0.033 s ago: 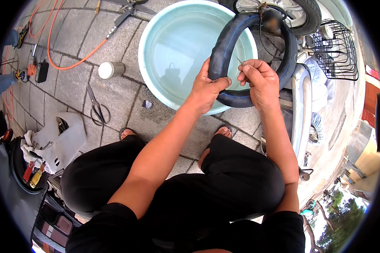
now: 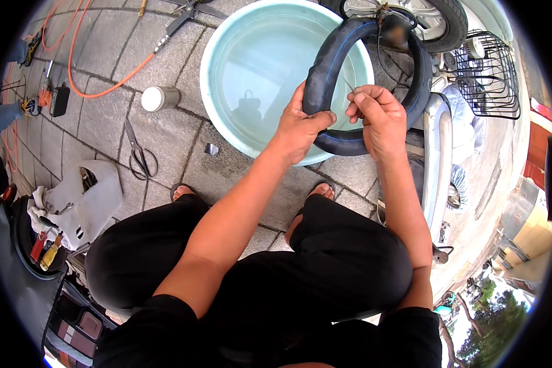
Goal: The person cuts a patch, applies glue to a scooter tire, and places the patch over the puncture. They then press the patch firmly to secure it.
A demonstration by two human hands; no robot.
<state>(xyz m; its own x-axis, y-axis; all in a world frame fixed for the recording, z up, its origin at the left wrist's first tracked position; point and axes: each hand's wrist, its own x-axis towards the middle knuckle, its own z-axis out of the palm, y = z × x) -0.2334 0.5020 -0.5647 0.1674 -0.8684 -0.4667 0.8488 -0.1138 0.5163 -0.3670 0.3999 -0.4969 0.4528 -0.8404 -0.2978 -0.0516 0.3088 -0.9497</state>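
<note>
An inflated black inner tube (image 2: 323, 73) with a blue line is held upright, partly over a round pale green basin (image 2: 210, 113) of water. My left hand (image 2: 302, 130) is closed around the tube's near left part, its thumb lying over the inner side. Inside the ring, my right hand (image 2: 380, 116) pinches a thin, needle-like piece (image 2: 348, 83) between thumb and fingers. Its tip points up and left toward the tube, and I cannot tell whether it touches. The right wrist rests by the ring's lower right part.
Black scissors (image 2: 142, 161), a white-lidded jar (image 2: 159, 99) and a small silvery scrap (image 2: 211, 149) lie on the paving at left. An orange hose (image 2: 113, 93) curves behind them. A wheel (image 2: 438, 24) and a black wire basket (image 2: 487, 76) stand at far right. Tools fill a container (image 2: 24, 239) at left.
The whole view has shifted very slightly. Both hands keep the same hold on the tube and the thin piece.
</note>
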